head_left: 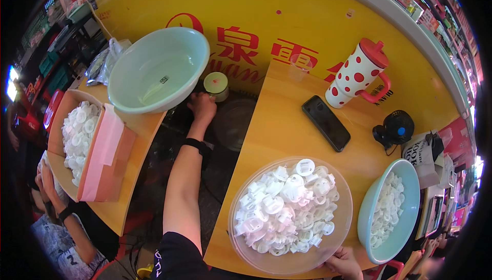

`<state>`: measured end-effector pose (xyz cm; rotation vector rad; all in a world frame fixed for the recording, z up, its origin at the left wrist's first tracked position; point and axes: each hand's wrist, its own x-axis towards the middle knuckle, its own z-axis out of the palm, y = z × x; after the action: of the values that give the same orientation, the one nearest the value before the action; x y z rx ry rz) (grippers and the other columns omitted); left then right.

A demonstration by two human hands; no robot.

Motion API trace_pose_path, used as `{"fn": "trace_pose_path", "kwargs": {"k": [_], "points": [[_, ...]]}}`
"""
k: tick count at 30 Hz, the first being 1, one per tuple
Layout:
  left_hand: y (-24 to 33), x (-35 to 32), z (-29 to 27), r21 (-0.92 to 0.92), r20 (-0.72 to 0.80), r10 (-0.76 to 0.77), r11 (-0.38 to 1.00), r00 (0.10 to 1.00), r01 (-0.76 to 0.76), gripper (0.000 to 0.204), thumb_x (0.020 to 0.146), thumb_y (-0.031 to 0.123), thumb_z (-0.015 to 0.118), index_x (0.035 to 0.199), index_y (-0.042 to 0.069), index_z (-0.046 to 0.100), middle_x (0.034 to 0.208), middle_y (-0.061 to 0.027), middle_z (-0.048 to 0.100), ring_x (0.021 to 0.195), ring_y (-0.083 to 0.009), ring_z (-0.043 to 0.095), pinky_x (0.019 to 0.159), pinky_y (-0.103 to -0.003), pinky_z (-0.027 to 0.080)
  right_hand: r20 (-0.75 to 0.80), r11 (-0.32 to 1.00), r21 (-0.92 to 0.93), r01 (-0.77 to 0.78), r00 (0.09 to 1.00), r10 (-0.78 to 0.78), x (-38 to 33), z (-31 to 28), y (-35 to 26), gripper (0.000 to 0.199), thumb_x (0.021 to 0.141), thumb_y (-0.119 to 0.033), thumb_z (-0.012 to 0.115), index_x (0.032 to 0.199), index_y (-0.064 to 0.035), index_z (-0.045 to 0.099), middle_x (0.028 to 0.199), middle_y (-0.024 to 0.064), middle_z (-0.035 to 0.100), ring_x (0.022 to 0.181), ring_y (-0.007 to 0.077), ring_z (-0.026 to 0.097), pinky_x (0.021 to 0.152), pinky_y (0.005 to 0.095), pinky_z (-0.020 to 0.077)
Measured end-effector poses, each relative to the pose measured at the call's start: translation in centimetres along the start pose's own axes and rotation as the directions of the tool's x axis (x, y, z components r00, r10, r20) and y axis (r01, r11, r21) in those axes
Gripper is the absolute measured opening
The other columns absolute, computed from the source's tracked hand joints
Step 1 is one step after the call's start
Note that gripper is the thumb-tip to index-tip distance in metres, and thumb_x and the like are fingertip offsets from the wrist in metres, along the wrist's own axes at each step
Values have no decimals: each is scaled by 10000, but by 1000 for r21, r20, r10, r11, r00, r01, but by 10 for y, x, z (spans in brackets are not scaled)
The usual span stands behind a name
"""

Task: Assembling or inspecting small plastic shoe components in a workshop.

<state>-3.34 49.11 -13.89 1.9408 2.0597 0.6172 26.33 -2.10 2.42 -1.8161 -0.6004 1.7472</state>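
My left arm stretches forward over the gap between two tables. My left hand (203,107) is beside the lower right rim of a pale green basin (128,103) and right up against a cream-topped round canister (216,86). Its fingers are curled, and whatever they hold is hidden. At the bottom edge, my right hand (346,263) grips the rim of a clear round bowl (237,244), with its fingers partly out of sight. White plastic pieces (287,208), small and round-ended, are heaped in that bowl.
A cardboard box (110,170) of white pieces stands left, near another person's hand (47,180). On the right table are a phone (326,123), a red-spotted tumbler (353,77), a small black fan (394,128) and a green basin (366,213) of pieces. A yellow partition (307,3) closes the back.
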Motion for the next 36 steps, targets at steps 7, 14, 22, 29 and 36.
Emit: {"fn": "trace_pose_path", "kwargs": {"k": [7,14,22,29,36], "points": [[1,17,29,58,25,-77,995,997,76,316,880,259,597,1034,-10,659,1199,-123,592,1291,-341,358,976,-589,288,-14,988,128,91,996,-90,2,5,9,211,913,-99,603,1096,0,640,858,41,673,750,119,621,666,239,490],[-20,-2,51,71,100,-87,994,991,80,351,869,288,613,1051,-9,656,1234,-152,566,1306,-366,335,990,-595,266,-13,981,178,73,997,-72,0,7,8,211,908,-107,621,1087,3,644,873,41,673,755,120,621,670,237,491],[-18,-35,25,-21,105,-7,1000,994,9,350,852,305,633,995,-13,667,1167,-221,576,1208,-412,413,958,-579,337,-188,957,183,225,964,-191,8,16,29,191,896,-82,601,1028,41,664,780,97,693,505,41,529,433,181,383],[-56,-66,32,-290,420,-116,923,900,254,280,800,249,700,807,-29,664,728,-148,657,632,-290,639,576,-411,494,-90,995,-56,77,993,-82,4,8,-6,225,893,-151,614,1074,-30,670,745,24,683,460,15,432,416,170,335],[-54,-54,79,-502,334,-27,841,942,202,386,786,281,734,700,-83,637,699,-192,669,656,-299,670,572,-456,496,-13,993,3,116,993,-116,-8,2,-3,281,917,-181,597,1168,-60,631,762,5,683,483,0,435,423,163,328]]}}
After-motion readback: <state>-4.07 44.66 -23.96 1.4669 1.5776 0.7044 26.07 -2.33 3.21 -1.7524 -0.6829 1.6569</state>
